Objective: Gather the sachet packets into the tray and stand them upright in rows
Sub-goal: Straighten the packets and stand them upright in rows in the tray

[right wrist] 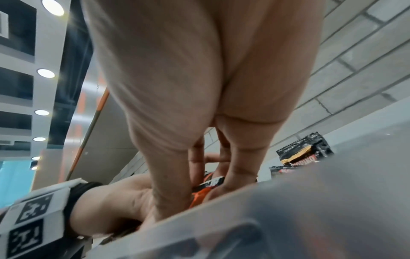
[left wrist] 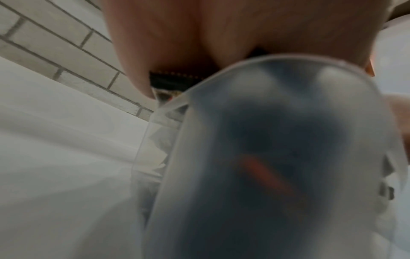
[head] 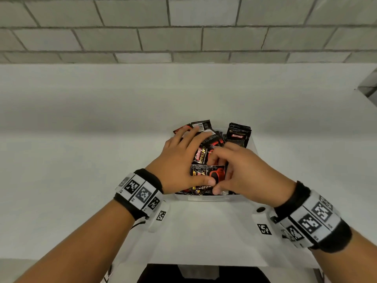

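1. Head view: the translucent plastic tray [head: 206,199] sits at the middle of the white table [head: 81,139], and the black-and-red foil sachet packets [head: 202,158] are heaped inside it, mostly lying flat or leaning. A small standing bunch of black packets [head: 238,135] rises at the tray's 1 o'clock corner. The left hand [head: 179,166] lies over the heap from 9 o'clock, fingers spread and fairly straight across the packets, thumb pressing a near packet. The right hand [head: 242,172] comes in from 3 o'clock, its fingers curled round the same near packets. Risk: both hands crowd one spot, so lifting a clump may drag neighbours over the near rim.

2. Left wrist view: the frosted tray wall [left wrist: 266,140] fills the lens, blurred, with dark packets behind it and a serrated packet edge [left wrist: 168,78] just under the palm. I cannot tell the finger positions here. Risk: the wrist sits close against the light tray, and a push could slide it along the table.

3. Right wrist view: the fingers [right wrist: 195,157] reach down together into the packets, clamped on an orange-red one [right wrist: 199,196]. The standing bunch [right wrist: 303,152] leans at 2 o'clock. Risk: slick foil may slip, and a nudge would topple that bunch.
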### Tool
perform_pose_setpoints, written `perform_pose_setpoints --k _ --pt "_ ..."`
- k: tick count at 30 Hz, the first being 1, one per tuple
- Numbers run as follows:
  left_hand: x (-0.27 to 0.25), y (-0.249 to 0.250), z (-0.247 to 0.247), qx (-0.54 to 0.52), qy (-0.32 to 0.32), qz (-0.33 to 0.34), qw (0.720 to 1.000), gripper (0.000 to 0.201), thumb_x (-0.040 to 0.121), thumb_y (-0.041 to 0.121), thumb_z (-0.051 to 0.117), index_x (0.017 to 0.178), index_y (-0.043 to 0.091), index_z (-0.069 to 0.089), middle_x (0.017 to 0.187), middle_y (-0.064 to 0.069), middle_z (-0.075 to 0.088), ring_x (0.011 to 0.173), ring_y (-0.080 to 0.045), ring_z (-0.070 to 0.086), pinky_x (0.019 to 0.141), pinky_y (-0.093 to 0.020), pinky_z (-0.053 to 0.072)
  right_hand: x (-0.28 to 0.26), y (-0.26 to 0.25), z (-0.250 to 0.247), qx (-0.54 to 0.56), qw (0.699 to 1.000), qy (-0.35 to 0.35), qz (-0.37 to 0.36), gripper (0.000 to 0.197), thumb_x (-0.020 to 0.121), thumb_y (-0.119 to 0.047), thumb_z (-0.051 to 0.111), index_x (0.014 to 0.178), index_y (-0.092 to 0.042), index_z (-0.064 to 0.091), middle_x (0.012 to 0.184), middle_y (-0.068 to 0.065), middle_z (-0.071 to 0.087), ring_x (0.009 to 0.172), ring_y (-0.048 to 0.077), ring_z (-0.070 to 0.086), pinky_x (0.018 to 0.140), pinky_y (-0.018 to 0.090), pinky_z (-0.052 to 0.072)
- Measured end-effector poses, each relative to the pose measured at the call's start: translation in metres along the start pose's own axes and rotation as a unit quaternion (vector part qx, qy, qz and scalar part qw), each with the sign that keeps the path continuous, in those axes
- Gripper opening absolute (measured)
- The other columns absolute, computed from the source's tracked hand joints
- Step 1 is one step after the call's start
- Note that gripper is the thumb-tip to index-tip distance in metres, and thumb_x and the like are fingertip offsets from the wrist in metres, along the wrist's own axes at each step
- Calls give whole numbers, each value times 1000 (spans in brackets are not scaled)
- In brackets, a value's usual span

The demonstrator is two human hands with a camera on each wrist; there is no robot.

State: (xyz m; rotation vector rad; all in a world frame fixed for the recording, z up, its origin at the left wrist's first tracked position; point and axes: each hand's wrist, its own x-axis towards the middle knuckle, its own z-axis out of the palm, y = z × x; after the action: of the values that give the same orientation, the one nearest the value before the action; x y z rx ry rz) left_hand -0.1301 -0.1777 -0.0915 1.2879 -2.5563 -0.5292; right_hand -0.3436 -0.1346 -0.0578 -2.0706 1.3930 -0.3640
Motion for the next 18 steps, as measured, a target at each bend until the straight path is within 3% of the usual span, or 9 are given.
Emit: perform_pose_setpoints --k 3,7,10,13,18 --pt "1 0 2 39 -17 -16 999 108 72 86 58 158 43 8 168 4 11 156 -27 -1 123 -56 12 -6 4 -13 42 999 12 14 50 61 -34 95 102 -36 67 104 -14 56 68 5 65 65 21 54" --pt "0 -1 3 62 -7 -2 998 99 73 90 47 155 46 16 164 5 20 156 -29 -4 124 -58 5 -11 24 -35 -23 990 112 79 29 75 -29 87 96 -34 68 95 -13 62 69 3 63 67 20 51" --pt "4 -3 -2 27 -7 -4 1000 97 70 89 52 151 43 25 165 3 12 156 -30 4 122 -60 13 -11 31 -29 -76 989 49 118 34 77 -30 86 106 -28 70 100 -10 67 80 3 63 70 14 44" --pt "9 -6 -6 27 -20 -9 999 103 66 91 54 152 44 22 169 3 0 156 -30 5 121 -58 16 -9 26 -9 -99 988 -1 114 42 82 -28 81 121 -22 67 115 -3 62 89 9 59 76 20 44" --pt "-1 -3 0 81 -27 -3 996 102 71 92 48 155 46 14 167 2 13 153 -27 9 120 -54 17 -11 26 -13 -56 992 6 112 43 82 -19 81 123 -24 67 116 -6 61 92 10 62 85 26 52"
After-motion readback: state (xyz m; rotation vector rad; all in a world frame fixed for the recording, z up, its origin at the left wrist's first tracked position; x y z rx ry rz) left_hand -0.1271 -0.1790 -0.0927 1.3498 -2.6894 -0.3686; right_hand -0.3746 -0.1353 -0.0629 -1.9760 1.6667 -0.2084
